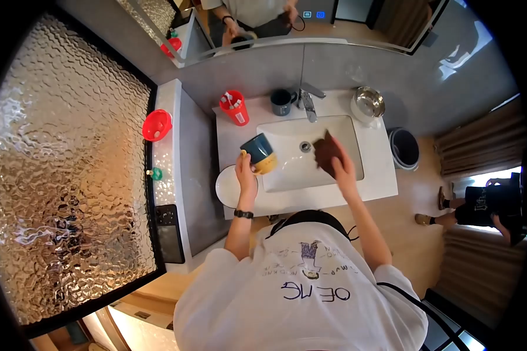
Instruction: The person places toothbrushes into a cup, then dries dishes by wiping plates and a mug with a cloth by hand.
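My left hand holds a dark teal and yellow mug tilted over the left edge of the white sink. A brown cloth is gripped in my right hand, above the right part of the basin. The two hands are apart, and the cloth does not touch the mug. Below the mug, a round white plate or lid lies at the counter's left front. The chrome faucet stands behind the basin, with a dark mug to its left.
A red cup with white items stands back left; a metal bowl is back right. The left ledge bears a red bowl, a green item and a black device. A bin and another person are at right.
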Tool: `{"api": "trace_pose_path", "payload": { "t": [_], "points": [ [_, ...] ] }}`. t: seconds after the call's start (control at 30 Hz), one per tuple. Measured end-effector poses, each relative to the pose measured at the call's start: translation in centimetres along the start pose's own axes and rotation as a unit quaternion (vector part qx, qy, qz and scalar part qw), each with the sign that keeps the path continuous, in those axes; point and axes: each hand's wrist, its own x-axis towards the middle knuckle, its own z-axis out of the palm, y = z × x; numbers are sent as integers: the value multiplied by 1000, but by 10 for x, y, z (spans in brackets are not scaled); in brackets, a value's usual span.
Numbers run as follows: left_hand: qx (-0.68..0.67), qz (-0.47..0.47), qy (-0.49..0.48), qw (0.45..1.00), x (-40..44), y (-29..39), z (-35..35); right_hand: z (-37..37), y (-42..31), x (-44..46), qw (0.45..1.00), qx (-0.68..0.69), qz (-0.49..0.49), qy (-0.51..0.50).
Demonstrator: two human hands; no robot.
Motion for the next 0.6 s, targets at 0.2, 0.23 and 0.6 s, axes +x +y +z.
{"api": "trace_pose_path", "payload": {
  "t": [0.2, 0.23, 0.6],
  "points": [
    [-60, -132, -50, 988, -77, 47, 53, 113, -40, 37, 962, -233, -138, -41],
    [-71, -188, -30, 979, -81, 48, 52, 112, -38, 54, 961, -236, -135, -49],
    [-139, -204, 12, 969, -83, 83, 18, 146, -35, -2, 881, -344, -256, -197]
  ]
}}
